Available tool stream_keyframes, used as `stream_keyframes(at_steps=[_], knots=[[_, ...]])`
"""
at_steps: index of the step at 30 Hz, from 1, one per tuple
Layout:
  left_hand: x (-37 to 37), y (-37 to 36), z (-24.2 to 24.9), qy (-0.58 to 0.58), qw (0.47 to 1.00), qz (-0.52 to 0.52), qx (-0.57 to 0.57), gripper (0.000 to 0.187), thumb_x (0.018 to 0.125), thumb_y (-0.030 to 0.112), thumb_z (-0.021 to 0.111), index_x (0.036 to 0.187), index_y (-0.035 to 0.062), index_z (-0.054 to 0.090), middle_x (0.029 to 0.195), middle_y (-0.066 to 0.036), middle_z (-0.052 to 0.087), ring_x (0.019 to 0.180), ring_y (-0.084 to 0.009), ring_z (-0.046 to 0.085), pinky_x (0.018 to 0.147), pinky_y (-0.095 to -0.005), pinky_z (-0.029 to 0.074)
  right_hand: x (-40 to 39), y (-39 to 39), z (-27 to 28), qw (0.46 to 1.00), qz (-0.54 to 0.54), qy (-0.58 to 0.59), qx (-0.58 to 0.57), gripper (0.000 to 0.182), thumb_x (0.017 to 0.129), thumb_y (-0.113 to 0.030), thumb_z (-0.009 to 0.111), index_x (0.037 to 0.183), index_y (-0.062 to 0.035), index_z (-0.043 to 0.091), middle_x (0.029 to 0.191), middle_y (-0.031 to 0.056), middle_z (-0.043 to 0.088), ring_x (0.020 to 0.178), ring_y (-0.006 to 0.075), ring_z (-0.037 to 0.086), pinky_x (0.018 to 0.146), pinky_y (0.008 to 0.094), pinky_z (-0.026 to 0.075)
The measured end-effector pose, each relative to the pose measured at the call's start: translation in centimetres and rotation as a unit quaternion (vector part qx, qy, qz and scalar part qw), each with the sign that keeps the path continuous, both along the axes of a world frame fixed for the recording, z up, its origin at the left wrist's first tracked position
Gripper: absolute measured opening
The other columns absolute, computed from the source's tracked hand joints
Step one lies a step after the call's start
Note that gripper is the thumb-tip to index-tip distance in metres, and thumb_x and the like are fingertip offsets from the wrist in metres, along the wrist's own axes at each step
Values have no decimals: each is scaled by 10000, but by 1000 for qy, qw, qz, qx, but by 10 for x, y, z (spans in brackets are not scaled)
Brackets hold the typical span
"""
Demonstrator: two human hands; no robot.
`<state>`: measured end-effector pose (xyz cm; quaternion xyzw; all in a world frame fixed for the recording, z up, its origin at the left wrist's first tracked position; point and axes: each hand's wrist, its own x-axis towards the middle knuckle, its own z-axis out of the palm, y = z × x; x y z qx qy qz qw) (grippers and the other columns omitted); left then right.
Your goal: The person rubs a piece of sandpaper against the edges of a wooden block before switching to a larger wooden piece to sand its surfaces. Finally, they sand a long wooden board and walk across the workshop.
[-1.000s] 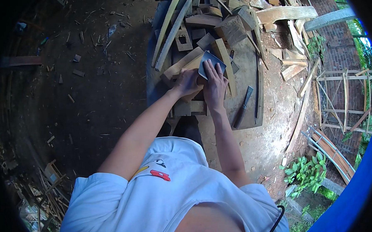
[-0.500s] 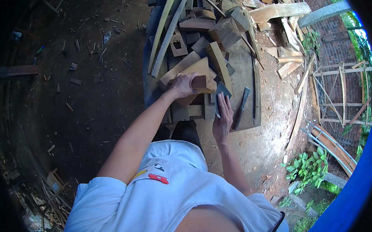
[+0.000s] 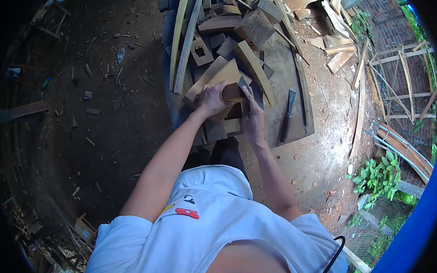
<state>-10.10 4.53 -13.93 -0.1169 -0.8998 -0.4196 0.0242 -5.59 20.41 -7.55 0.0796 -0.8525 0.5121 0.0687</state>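
My left hand (image 3: pixel 213 100) grips a reddish-brown wooden block (image 3: pixel 232 92) near the front end of the bench. On the block's right side is my right hand (image 3: pixel 252 116), its fingers closed along a dark grey sheet of sandpaper (image 3: pixel 244 82) pressed to that side. The palm hides most of the sheet. Under the block lie pale boards (image 3: pixel 225 73) and a wooden frame. To the right, a chisel (image 3: pixel 289 111) with a dark handle rests on the bench top. A curved light-coloured wooden piece (image 3: pixel 255 69) lies just beyond my right hand.
The workbench (image 3: pixel 303 130) carries a heap of offcuts, with long curved strips (image 3: pixel 187 45) on its left. Wood scraps (image 3: pixel 339 48) lie on the ground at right, near a brick wall (image 3: pixel 390 41) and a leafy plant (image 3: pixel 376 176). Chips litter the dark floor (image 3: pixel 115 116) at left.
My right hand has moved left with the sandpaper, from beside the block onto its right side. The left hand keeps its grip on the block. The camera view has shifted slightly.
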Motion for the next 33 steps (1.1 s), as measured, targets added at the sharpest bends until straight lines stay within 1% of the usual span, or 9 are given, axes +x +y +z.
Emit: stream_keyframes(at_steps=[4, 8, 13, 20, 21, 25, 27, 30, 33], knots=[[0, 1, 12, 13, 1000, 3, -27, 562, 629, 338, 839, 1072, 112, 578, 949, -141, 668, 916, -364, 650, 782, -462, 510, -23, 19, -25, 979, -61, -177, 78, 362, 957, -38, 488, 1317, -43, 528, 1146, 241, 637, 1093, 373, 616, 895, 410, 485], [-2, -5, 5, -31, 999, 1, 17, 570, 627, 328, 844, 1083, 114, 578, 950, -142, 668, 921, -355, 648, 792, -462, 505, 10, -16, 8, 996, 3, 80, 28, 453, 878, 75, 489, 1314, -41, 534, 1161, 233, 635, 1105, 365, 613, 911, 413, 476], [-1, 6, 8, -7, 999, -2, -36, 566, 626, 333, 843, 1080, 122, 577, 958, -137, 669, 931, -351, 645, 807, -456, 499, -18, 23, -33, 992, -63, -110, 7, 470, 867, 91, 483, 1310, -53, 540, 1182, 245, 611, 1109, 374, 599, 905, 400, 477], [0, -2, 12, -51, 998, 20, -12, 611, 614, 313, 860, 1113, 110, 573, 980, -156, 676, 936, -364, 652, 801, -448, 518, 7, -5, 0, 999, 5, 33, -15, 390, 934, 14, 526, 1317, -57, 533, 1229, 199, 621, 1178, 346, 579, 967, 370, 450], [3, 1, 11, -52, 999, 11, -13, 611, 614, 313, 860, 1113, 110, 573, 980, -156, 676, 936, -364, 652, 801, -448, 518, 0, 3, -12, 999, -18, 11, -37, 451, 843, 90, 509, 1271, -44, 555, 1259, 218, 587, 1219, 363, 530, 992, 417, 441], [-2, 2, 9, -34, 998, -6, -45, 659, 615, 325, 867, 1156, 106, 562, 1009, -161, 676, 959, -354, 657, 814, -422, 524, -31, 45, -74, 989, -80, -120, 13, 362, 891, 4, 510, 1244, -45, 572, 1193, 224, 624, 1176, 358, 570, 948, 397, 458], [0, -1, 10, -58, 998, -11, -31, 680, 622, 334, 869, 1183, 106, 558, 1029, -160, 676, 983, -343, 657, 832, -408, 521, -39, 57, -98, 969, -65, -237, -4, 269, 976, -171, 512, 1189, -27, 593, 936, 137, 671, 803, 195, 636, 698, 347, 484], [2, -7, 12, -90, 996, 24, 14, 670, 629, 406, 854, 1170, 134, 566, 1028, -123, 677, 975, -340, 650, 843, -428, 503, -25, 53, -120, 980, -118, -122, -109, 234, 974, -211, 542, 1080, -19, 621, 817, 41, 621, 714, 103, 537, 622, 299, 437], [1, -6, 11, -78, 997, 20, 3, 698, 633, 417, 856, 1199, 132, 563, 1032, -120, 682, 980, -318, 659, 841, -414, 511, -21, 50, -124, 919, -165, -194, -300, 234, 968, -245, 567, 1010, -23, 630, 795, -8, 598, 715, 88, 526, 618, 276, 410]])
